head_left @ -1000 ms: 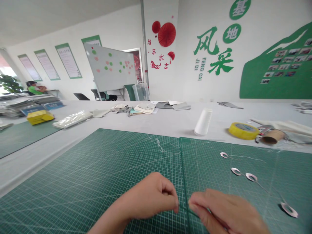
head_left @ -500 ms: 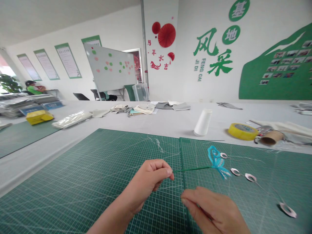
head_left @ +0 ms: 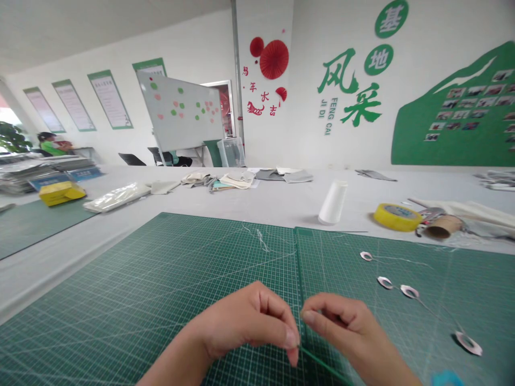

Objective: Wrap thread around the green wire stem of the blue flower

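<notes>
My left hand (head_left: 253, 321) pinches the end of a thin green stem (head_left: 324, 365) above the cutting mat (head_left: 181, 284). The stem slants down to the right and passes behind my right hand. At the bottom right edge, part of a light-blue piece (head_left: 447, 378) shows, mostly cut off by the frame. Close beside the left one, my right hand (head_left: 346, 327) has thumb and index finger pressed together; whatever lies between the fingertips is too small to make out.
White-rimmed rings on threads (head_left: 409, 291) lie on the right mat, with loose white thread (head_left: 262, 241) farther left. Behind stand a white thread cone (head_left: 333, 202), yellow tape roll (head_left: 397, 217) and cardboard tube (head_left: 442, 227). A person (head_left: 54, 145) sits far left.
The stem has swung downward, carrying its blue piece from above the right mat to the bottom right edge. My left hand has come lower and right, nearer my right hand.
</notes>
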Demonstrator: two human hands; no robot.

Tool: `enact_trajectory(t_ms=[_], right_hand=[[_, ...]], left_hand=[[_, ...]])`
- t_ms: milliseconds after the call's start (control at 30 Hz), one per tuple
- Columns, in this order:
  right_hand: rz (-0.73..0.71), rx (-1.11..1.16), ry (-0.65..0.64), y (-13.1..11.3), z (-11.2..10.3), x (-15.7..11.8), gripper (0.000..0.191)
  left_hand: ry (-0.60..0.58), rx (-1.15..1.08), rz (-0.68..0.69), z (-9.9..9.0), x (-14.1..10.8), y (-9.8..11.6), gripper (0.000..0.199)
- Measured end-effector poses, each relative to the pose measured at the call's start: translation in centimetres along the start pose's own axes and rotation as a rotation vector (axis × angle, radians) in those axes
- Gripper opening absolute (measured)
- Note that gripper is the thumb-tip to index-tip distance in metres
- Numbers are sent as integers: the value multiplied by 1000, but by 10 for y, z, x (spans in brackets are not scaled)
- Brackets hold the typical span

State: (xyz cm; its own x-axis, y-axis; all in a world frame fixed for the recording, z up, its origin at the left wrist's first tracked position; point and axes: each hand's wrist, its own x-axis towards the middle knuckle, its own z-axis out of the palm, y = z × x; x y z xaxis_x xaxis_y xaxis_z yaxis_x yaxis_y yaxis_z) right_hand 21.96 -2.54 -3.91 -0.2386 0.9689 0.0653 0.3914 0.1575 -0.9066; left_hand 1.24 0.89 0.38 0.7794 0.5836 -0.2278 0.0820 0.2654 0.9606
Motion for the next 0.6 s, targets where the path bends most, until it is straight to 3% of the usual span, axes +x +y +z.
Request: enact_trajectory(t_ms=[133, 267, 400, 600], right_hand=[[35, 59, -63, -5, -6, -1, 28], [37, 46, -101, -11, -10, -4, 29], [-13, -29, -61, -15, -11, -6, 29], [-275, -264, 30, -26, -8, -14, 24]], left_hand=[[-118, 114, -34, 1, -2, 0, 12], [-135, 256, -65, 1, -1, -3, 16], [-86, 358, -71, 4, 1, -4, 19], [97, 521, -108, 9, 4, -2, 18]])
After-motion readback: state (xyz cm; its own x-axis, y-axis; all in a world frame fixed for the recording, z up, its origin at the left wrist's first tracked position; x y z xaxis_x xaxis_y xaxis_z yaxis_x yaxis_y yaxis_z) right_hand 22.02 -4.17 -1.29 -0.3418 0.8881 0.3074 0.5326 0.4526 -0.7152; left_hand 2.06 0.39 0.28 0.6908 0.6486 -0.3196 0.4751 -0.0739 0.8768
